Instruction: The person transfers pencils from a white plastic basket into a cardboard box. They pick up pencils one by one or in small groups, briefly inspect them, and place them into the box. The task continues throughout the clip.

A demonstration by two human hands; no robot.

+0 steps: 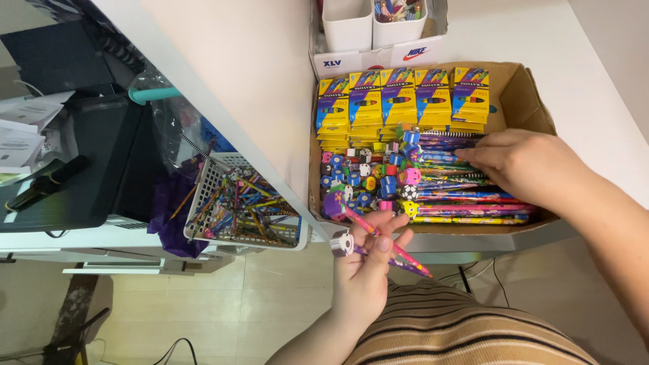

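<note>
While the left hand (365, 270) grips two topper pencils (382, 247) below the table edge, the right hand (520, 162), fingers curled, touches pencils (466, 199) in the box (520, 91). Step: picking. Next: pinch one pencil, lift clear. Crayon packs (402, 101) behind.

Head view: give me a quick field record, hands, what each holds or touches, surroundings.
left hand: holds two pencils with toy toppers, in front of the box edge
right hand: reaches into the cardboard box, fingers on the rows of patterned pencils
box contents: yellow crayon packs at the far side, pencils with colourful toppers at the near side
support: white table
left of table: white mesh basket of loose pencils
behind box: white containers
</note>
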